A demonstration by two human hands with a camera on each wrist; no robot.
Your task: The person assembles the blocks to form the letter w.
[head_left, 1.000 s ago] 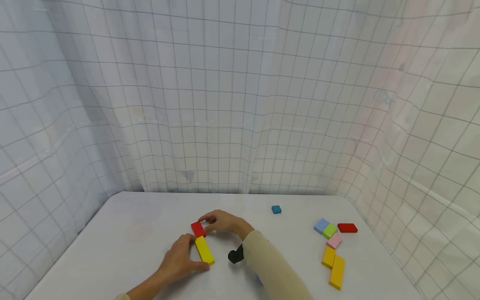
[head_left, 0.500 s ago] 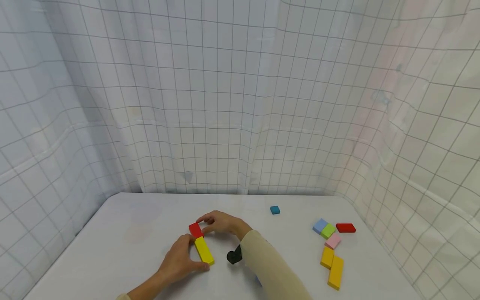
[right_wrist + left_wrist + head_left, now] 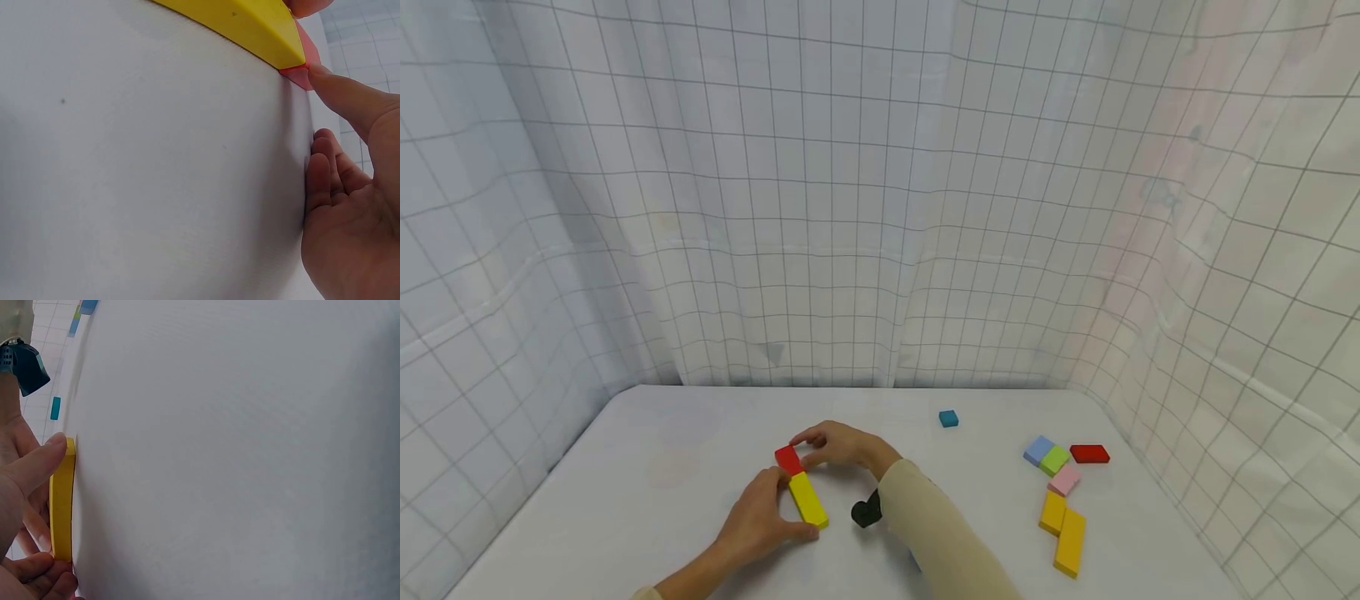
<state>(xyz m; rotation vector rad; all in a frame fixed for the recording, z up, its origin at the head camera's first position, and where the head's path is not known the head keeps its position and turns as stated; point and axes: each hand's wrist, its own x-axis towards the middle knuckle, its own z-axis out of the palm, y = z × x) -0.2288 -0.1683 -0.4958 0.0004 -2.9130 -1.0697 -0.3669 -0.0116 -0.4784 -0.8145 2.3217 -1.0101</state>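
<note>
A yellow rectangular block (image 3: 808, 502) lies flat on the white table, left of its middle. My left hand (image 3: 758, 517) holds it lengthwise, thumb at its near end and fingertips at the far end. Against that far end sits a shorter red block (image 3: 789, 460). With thumb and index finger, my right hand (image 3: 842, 445) pinches the red block. In the right wrist view, the yellow block (image 3: 250, 28) meets the red block (image 3: 299, 76) end to end, the thumb touching near the joint. The left wrist view shows the left thumb on the end of the yellow block (image 3: 62, 506).
To the right lie a light blue block (image 3: 1039, 451), a green block (image 3: 1055, 460), a pink block (image 3: 1063, 480), two orange-yellow blocks (image 3: 1070, 543) and a dark red block (image 3: 1089, 454). A small teal block (image 3: 949, 418) sits farther back. Gridded curtains (image 3: 797, 250) enclose the table.
The red block and the right hand have shifted slightly left, bringing the red block more in line with the yellow one. My left hand and the yellow block have stayed in place.
</note>
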